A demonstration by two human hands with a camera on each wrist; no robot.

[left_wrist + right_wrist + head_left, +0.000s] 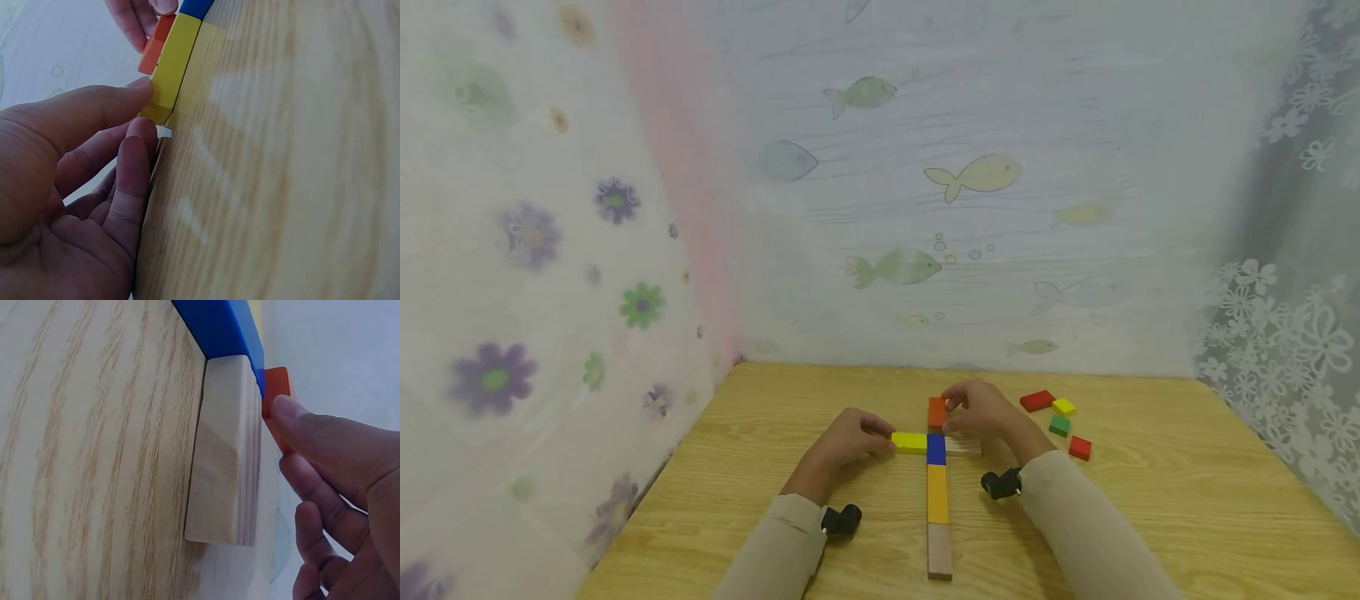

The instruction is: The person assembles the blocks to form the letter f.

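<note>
My right hand (981, 410) pinches an orange-red block (936, 413) between thumb and fingers, at the far end of a cross-shaped row of blocks. At the centre lies a blue block (936, 449). To its left is a yellow block (910, 442), whose outer end my left hand (853, 435) holds with thumb and fingertip. A plain ridged wooden block (222, 450) meets the blue one on the right. Toward me run an amber block (937, 493) and a pale brown block (939, 550), end to end.
Right of my right hand lie loose blocks: a long red one (1037, 401), a small yellow one (1063, 407), a green one (1059, 426) and a small red one (1080, 447). The wood-grain table (737, 533) ends at a fish-patterned curtain (880, 183).
</note>
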